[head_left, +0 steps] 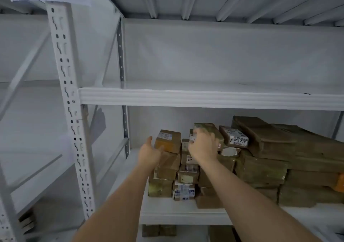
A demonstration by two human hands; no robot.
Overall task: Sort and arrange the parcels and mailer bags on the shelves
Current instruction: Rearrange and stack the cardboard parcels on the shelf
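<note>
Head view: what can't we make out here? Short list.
- Right hand: motion-blurred on the top parcel, so its grip is unclear.
- Label with "81-2-22D2": the other print is too small.
- Label below the right hand: partly covered by the wrist.
- Large boxes: cut off by the right edge.
- Boxes below the shelf: hidden by the shelf and forearms.
- Left hand: open beside the orange-taped box; contact unclear.
</note>
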